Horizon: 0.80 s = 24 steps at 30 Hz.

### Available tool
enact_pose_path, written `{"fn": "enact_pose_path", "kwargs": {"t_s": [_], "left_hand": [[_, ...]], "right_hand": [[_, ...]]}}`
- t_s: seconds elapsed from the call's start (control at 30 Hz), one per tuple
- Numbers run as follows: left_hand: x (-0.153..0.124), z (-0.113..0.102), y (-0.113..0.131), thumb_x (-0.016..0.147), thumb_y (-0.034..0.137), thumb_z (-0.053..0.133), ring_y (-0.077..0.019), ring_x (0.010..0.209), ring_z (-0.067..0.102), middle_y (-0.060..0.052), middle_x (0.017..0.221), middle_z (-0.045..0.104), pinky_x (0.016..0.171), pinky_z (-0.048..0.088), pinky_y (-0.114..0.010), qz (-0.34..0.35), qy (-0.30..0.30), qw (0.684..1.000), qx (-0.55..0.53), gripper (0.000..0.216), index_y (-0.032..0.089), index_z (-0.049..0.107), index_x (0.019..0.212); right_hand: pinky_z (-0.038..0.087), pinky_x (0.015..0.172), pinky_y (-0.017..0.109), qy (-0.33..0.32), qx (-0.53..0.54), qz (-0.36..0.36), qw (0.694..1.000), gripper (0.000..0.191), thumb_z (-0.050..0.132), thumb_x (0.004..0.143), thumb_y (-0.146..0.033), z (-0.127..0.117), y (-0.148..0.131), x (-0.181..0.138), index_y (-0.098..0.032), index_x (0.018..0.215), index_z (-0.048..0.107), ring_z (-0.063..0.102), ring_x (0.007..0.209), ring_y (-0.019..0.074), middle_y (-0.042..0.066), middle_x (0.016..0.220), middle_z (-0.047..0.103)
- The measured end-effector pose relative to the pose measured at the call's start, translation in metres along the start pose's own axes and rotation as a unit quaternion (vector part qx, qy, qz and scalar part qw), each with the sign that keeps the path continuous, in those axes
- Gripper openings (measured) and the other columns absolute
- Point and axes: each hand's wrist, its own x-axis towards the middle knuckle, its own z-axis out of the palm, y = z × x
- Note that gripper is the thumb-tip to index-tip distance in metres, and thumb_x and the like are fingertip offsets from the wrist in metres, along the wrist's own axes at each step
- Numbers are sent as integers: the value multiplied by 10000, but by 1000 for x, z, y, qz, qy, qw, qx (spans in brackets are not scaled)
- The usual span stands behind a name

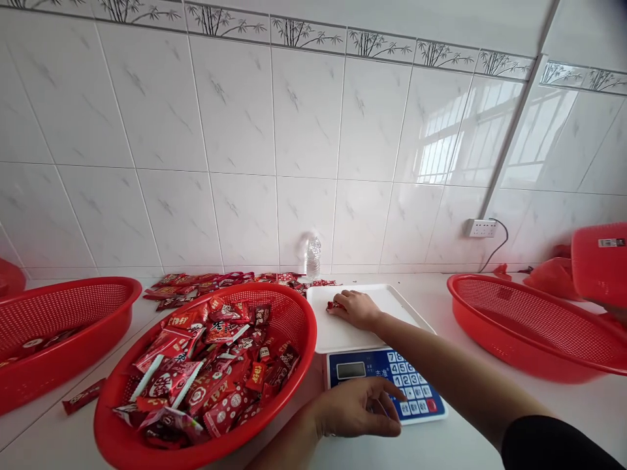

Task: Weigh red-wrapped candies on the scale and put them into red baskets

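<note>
My right hand (358, 309) rests on the white tray of the digital scale, its fingers closed over a small red candy packet (331, 305) that is mostly hidden. My left hand (360, 408) hovers in front of the scale's blue keypad panel (343, 358). Its fingers are loosely bent, with the thumb apart and nothing held. The white scale tray (328, 338) lies under my right hand. To the left, a red plastic basket (306, 313) holds a heap of red snack and candy packets (210, 365).
Another red basket (122, 294) stands at far left, and one (494, 346) at right. Long red packets (186, 287) lie along the wall near a clear plastic bottle (313, 254). One loose packet (83, 396) lies between the left baskets. A socket strip (481, 228) is on the wall.
</note>
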Motion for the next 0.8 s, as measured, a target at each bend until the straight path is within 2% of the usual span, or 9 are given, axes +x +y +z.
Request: {"fn": "enact_pose_path", "kwargs": {"t_s": [0.1, 0.2, 0.27, 0.37, 0.57, 0.67, 0.8], "left_hand": [[0, 0, 0, 638, 390, 813, -144, 804, 571, -40, 948, 634, 738, 431, -297, 3, 4, 1000, -22, 587, 226, 596, 1158], [0, 1, 1, 597, 392, 840, -134, 732, 601, -38, 885, 632, 711, 461, -311, 21, -17, 994, -101, 621, 201, 589, 1133], [0, 0, 0, 588, 417, 842, -144, 708, 623, -37, 855, 631, 693, 487, -337, 36, -45, 986, -159, 640, 191, 576, 1125], [0, -1, -2, 586, 431, 841, -162, 703, 640, -44, 850, 634, 667, 506, -359, 53, -73, 976, -198, 643, 183, 569, 1114], [-1, -1, -1, 608, 381, 840, -170, 747, 650, -56, 898, 642, 672, 514, -340, 49, -117, 972, -200, 627, 190, 565, 1138], [-3, 0, 3, 615, 358, 839, -164, 773, 651, -59, 934, 648, 664, 510, -294, 34, -132, 974, -183, 617, 199, 567, 1145], [-4, 0, 3, 612, 345, 840, -160, 803, 648, -65, 972, 653, 655, 501, -249, 22, -140, 977, -157, 625, 211, 570, 1160]], "right_hand": [[392, 670, 278, 20, -10, 20, 1000, 451, 372, 914, -592, 0, 0, -3, -225, 992, 623, 607, 808, 195, 68, 943, 654], [369, 632, 251, 54, -12, 41, 998, 403, 394, 915, -572, -7, 9, -7, -245, 943, 628, 610, 767, 169, 36, 915, 669], [364, 622, 247, 88, -13, 72, 993, 401, 372, 925, -563, -20, 24, -13, -252, 951, 624, 611, 763, 167, 31, 922, 674], [364, 595, 255, 139, -22, 142, 980, 426, 339, 927, -564, -46, 62, -32, -243, 970, 615, 613, 738, 183, 50, 924, 680], [326, 514, 261, 196, -74, 309, 928, 466, 315, 895, -623, -90, 159, -112, -249, 989, 577, 609, 729, 236, 67, 913, 683], [333, 506, 269, 187, -97, 370, 905, 460, 294, 904, -604, -100, 195, -156, -244, 982, 569, 604, 719, 240, 79, 909, 678], [359, 501, 283, 147, -98, 426, 888, 439, 342, 885, -602, -100, 224, -200, -240, 936, 585, 589, 626, 225, 77, 852, 675]]}}
